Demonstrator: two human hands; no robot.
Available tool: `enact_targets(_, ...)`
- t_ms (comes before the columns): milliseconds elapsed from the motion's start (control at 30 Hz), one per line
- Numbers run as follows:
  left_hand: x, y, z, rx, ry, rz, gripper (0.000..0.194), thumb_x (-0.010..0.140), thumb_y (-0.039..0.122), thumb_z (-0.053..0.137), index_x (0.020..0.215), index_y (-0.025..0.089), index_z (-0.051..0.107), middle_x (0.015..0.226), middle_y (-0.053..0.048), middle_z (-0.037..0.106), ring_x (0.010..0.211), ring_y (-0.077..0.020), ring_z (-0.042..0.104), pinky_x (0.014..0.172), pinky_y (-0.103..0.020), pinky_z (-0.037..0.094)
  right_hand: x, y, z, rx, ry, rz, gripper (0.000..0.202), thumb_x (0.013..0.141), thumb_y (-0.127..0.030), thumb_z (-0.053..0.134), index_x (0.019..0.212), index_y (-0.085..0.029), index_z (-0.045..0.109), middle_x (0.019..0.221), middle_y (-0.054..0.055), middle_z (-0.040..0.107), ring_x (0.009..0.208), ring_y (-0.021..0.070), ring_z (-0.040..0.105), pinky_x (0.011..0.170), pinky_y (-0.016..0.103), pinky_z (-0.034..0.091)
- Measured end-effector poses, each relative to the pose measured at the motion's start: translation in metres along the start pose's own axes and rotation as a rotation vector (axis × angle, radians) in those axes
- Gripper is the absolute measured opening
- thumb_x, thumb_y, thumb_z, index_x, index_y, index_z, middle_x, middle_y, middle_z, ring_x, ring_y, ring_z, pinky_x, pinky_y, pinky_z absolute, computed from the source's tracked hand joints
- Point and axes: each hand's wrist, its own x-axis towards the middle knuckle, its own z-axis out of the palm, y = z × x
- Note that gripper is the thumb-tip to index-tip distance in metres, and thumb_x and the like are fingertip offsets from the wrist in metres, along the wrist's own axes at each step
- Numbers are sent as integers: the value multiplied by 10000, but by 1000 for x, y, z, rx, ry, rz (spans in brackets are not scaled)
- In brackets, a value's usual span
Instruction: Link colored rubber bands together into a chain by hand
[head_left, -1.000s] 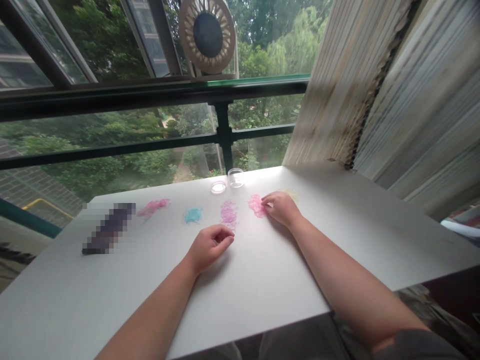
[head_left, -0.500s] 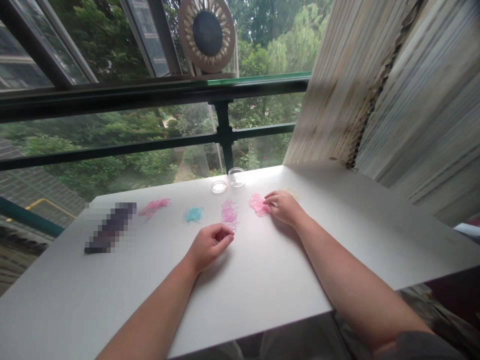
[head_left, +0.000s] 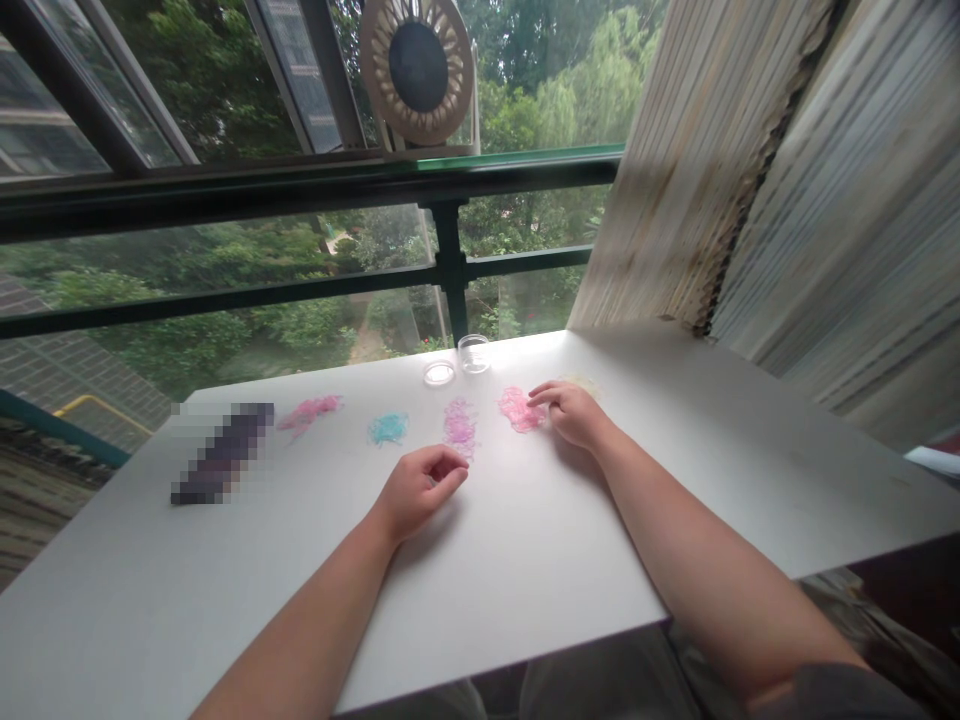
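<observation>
1. Pink pile (head_left: pixel 516 410) lies near the far edge of the surface (head_left: pixel 525 560).
2. Right hand (head_left: pixel 576 412), loosely open, is at its side; light touch seems best.
3. Left hand (head_left: pixel 421 490) is curled; contents I cannot tell.

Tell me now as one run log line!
right hand: at edge of rightmost pink pile | left hand: at near end of purple pile | blue pile: left of purple | clear container: far edge of table

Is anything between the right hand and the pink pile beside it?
Nothing visible stands between the right hand and the pink pile; the fingertips are at the pile's right edge. Whether they touch it, I can't tell.
</observation>
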Motion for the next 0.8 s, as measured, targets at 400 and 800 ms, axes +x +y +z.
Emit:
enact_targets(400,0,1,0,1,-2,-7,152,806,299,557,824,168,633,718,-23,626,653,-126,541,621,-232,418,-4,-8,0,-4,-48,43,513,706,-28,424,1128,-215,647,1165,32,646,1091,211,577,944,326,455)
enact_targets(800,-1,3,1,-3,15,3,155,798,300,565,805,164,637,697,-21,621,637,-125,539,612,-229,421,-5,-10,-2,72,-73,80,644,757,-47,426,1364,-263,408,1208,8,621,1109,203,567,964,363,448)
